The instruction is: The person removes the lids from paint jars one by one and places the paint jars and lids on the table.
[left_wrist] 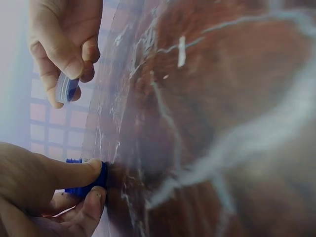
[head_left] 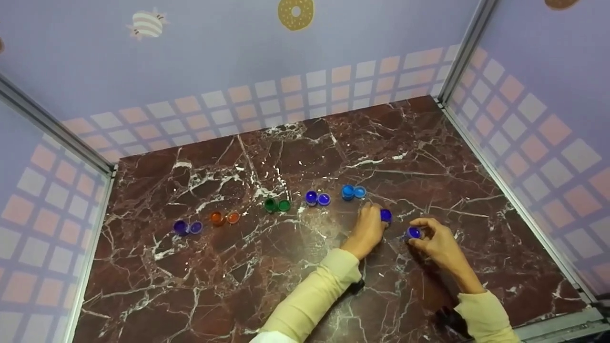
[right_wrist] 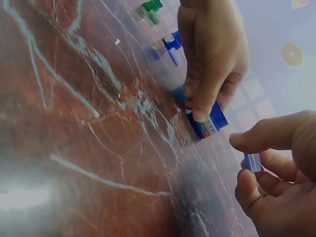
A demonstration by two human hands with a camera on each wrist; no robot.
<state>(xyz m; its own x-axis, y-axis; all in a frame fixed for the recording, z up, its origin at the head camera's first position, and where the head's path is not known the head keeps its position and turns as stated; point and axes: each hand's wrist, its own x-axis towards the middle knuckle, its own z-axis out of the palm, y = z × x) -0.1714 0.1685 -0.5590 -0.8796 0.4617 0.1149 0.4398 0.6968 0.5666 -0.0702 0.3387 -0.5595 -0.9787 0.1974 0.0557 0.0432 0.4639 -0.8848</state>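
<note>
My left hand (head_left: pixel 367 228) grips a small dark blue paint pot (head_left: pixel 386 216) low by the tabletop, toward the right of the head view. In the left wrist view, thumb and fingers pinch the sides of this pot (left_wrist: pixel 81 177), its mouth uncovered. To its right, my right hand (head_left: pixel 441 243) holds a round lid (head_left: pixel 414 232) with blue paint on its inner side. Thumb and fingertips pinch the lid (right_wrist: pixel 253 162) by its rim in the right wrist view. Pot and lid are apart.
A row of uncapped pots runs leftward, each with its lid beside it: light blue (head_left: pixel 348 192), blue (head_left: pixel 311 197), green (head_left: pixel 270 205), orange (head_left: pixel 217 217) and purple (head_left: pixel 180 227). They stand on a marbled brown tabletop (head_left: pixel 286 295), with patterned panels (head_left: pixel 214 57) around it.
</note>
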